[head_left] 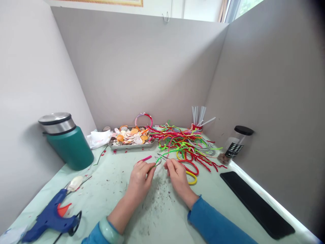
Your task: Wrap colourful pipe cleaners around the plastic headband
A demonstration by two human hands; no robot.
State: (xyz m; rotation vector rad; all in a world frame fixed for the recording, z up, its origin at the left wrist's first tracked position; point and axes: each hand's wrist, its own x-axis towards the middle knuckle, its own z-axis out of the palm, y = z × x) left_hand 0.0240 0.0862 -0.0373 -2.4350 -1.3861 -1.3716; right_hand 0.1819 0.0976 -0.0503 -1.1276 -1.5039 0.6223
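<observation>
My left hand [142,178] is closed, with thumb and forefinger pinching a fuzzy green pipe cleaner [165,154] that runs up and right toward the pile. A small grey loop [159,162] shows by its fingertips. Just to the right, my right hand [177,176] is closed in a pinch; what its fingers hold is hidden. Pointed metal blades [162,156] stick out to the left beyond it. Red scissor handles [190,167] show behind this hand, with a yellow handle [192,178] beside them. A short pink pipe cleaner piece [145,159] lies behind my left hand.
A metal tray [132,146] of shells and a pile of coloured pipe cleaners [182,137] lie at the back. At left stand a green bottle [69,147] and a blue glue gun [50,217]. A jar [235,145] and black slab [254,203] are at right.
</observation>
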